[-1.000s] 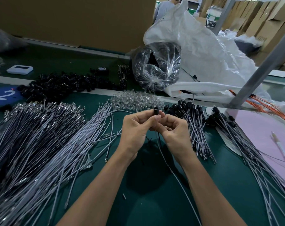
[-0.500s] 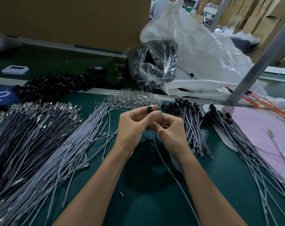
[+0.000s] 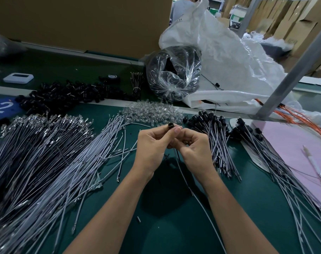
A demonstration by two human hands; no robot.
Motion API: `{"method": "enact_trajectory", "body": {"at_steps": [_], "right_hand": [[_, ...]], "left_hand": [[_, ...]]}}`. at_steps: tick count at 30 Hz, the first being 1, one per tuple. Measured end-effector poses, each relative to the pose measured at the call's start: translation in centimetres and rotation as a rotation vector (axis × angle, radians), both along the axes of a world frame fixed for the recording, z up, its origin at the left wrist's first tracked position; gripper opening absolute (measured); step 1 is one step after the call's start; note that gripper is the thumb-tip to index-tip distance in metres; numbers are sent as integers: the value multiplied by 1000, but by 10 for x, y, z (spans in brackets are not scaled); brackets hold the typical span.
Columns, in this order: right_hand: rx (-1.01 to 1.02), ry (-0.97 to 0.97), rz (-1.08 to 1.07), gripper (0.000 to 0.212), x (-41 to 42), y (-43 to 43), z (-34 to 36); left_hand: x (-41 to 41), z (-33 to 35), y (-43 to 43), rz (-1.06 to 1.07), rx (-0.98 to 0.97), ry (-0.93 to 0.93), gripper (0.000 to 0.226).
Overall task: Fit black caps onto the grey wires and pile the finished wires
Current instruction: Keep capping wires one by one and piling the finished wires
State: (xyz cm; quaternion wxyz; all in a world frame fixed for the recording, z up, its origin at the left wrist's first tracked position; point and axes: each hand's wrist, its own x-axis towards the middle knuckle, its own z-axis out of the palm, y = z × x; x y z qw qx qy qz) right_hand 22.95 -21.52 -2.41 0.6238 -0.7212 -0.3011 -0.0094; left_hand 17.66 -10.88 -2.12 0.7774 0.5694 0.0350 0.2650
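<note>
Head view: at frame centre, the left hand (image 3: 152, 143) pinches a small black cylindrical cap (image 3: 170, 125); the right hand (image 3: 194, 149), pressed against it, grips a thin grey wire (image 3: 202, 204) trailing toward the lower edge. Far left, a blue label (image 3: 2, 108) reads "2".

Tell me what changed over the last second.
Barely anything. The left hand still pinches the black cap and the right hand still grips the grey wire beneath it; nothing taken or released. The capped-wire pile and loose wires lie as before.
</note>
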Motion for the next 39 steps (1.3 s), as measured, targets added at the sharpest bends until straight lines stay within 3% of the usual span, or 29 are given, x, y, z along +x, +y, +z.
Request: {"method": "enact_trajectory", "body": {"at_steps": [10,17,21,27,33,39], "right_hand": [[-31,-20,-41,12,1,-4,3],[-50,-64,-86,31,1,-3,1],[-19,-40,-86,20,1,-4,1],[72,27,-51,10,-3,0,3],[9,-13,-105,1,0,0,3],[-4,-3,-90,6,0,0,4]], "left_hand": [[1,-6,1,22,27,49,9],[0,-8,-3,18,30,60,8],[1,-8,-4,6,9,66,8],[0,-6,-8,-15,-161,64,28],[3,-4,-8,-16,-171,38,12],[5,-7,-10,9,-164,51,19]]}}
